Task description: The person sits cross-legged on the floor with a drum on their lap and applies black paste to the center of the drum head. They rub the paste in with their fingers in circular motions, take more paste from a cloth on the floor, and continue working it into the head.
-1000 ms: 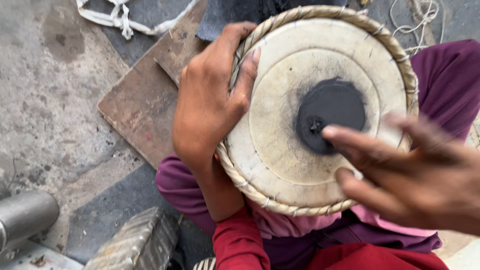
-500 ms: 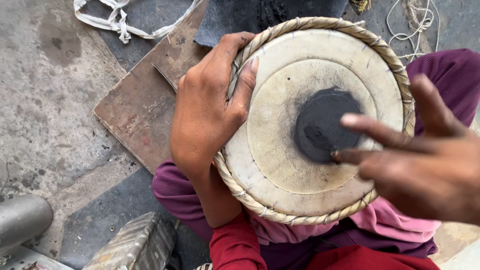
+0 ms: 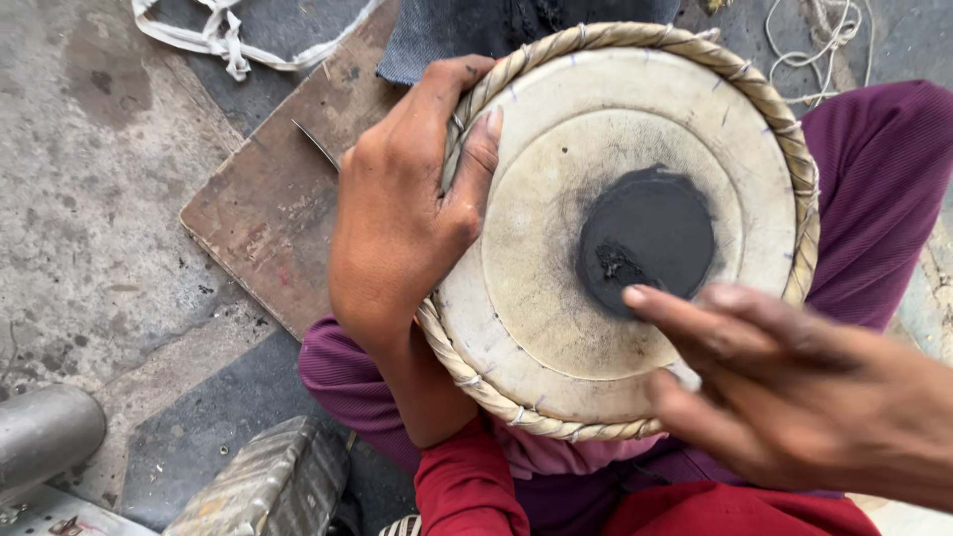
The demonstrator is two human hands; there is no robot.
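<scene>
Over at the left edge of the floor [image 3: 89, 199] a grey metal cylinder [image 3: 45, 432] lies low in the corner, with a ribbed metal block [image 3: 263, 486] just beside it, and a knotted white cloth strip [image 3: 223, 35] trails along the top, all well apart from your hands, so nothing crowds the work. A worn wooden board [image 3: 268, 213] lies flat on the floor with a thin metal blade [image 3: 316, 146] resting on it, just behind your knuckles. Now your left hand [image 3: 402, 223]: it's curled round the left rim of the drum [image 3: 556, 308], thumb laid on the pale skin, fingers wrapped over the braided rim [image 3: 784, 129], a firm closed grip that looks meant to keep the drum steady and tilted up on your lap, on the purple cloth [image 3: 874, 199]. The drum head faces the camera, the black patch [image 3: 645, 238] sitting right of its centre. Your right hand [image 3: 794, 397] comes in from the lower right corner, fingers spread loosely and holding nothing, one fingertip just at the lower edge of that black patch, though it's blurred, so I cannot tell whether it truly touches
</scene>
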